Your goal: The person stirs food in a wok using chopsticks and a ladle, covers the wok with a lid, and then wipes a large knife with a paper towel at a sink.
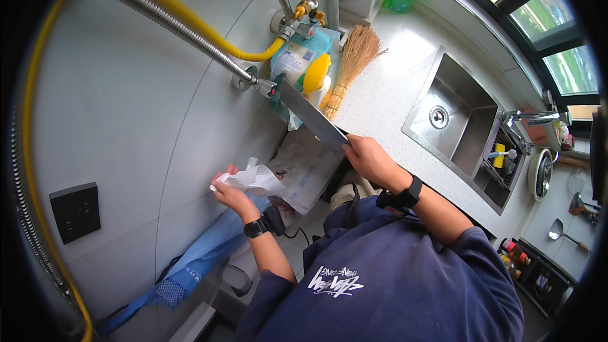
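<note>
My right hand [373, 159] grips a kitchen knife [313, 114] by its handle, which my fingers hide. Its wide steel blade points up and left, over the edge of the white countertop [365, 104]. Lower and to the left, my left hand [235, 199] holds a crumpled white paper towel [251, 179] out past its fingertips. The towel and the blade are apart. Below the towel a blue apron-like cloth [204, 256] hangs along the tiled wall. A translucent plastic sheet or bag [304, 171] lies under and between my hands.
A straw hand broom [351, 66] lies on the counter beside a yellow-capped bottle [317, 76] and a teal package [297, 57]. Yellow gas hose [237, 52] and a braided metal hose [180, 28] cross the wall. To the right is a steel sink [446, 99].
</note>
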`<control>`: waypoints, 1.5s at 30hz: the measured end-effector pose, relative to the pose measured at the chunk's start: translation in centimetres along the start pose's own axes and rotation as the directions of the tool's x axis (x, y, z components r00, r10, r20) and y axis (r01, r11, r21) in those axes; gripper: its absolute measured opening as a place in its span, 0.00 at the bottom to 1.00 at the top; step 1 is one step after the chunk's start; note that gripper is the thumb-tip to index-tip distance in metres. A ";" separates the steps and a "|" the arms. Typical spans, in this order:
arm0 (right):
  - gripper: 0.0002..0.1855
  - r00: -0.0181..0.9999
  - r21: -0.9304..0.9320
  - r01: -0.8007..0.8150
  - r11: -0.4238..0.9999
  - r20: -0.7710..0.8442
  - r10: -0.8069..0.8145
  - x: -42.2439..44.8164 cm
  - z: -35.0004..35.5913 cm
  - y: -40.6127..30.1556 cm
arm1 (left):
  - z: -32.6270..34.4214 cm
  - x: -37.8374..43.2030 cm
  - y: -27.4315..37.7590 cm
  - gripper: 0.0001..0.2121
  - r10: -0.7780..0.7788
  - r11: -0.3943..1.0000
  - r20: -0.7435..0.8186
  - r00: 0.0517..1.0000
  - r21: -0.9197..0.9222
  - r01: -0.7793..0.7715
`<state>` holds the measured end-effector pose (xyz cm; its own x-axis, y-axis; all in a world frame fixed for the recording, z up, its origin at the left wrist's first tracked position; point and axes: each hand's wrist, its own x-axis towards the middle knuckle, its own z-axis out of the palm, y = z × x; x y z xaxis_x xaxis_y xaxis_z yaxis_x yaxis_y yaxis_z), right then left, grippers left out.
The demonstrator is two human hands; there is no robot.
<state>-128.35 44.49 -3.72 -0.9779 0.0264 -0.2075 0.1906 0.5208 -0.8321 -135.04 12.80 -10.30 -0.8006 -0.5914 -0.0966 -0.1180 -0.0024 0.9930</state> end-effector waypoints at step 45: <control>0.09 0.788 0.791 0.379 0.479 -0.548 0.280 -18.9 -18.9 10.9 | 29.1 -30.9 4.6 0.26 -0.591 0.781 0.768 -0.246 0.621 0.062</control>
<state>-109.41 65.81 0.88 -0.7645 0.6342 -0.1152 -0.2116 -0.4158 -0.8845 -127.91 54.51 -4.74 -0.1846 0.7661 -0.6157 -0.5065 0.4627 0.7276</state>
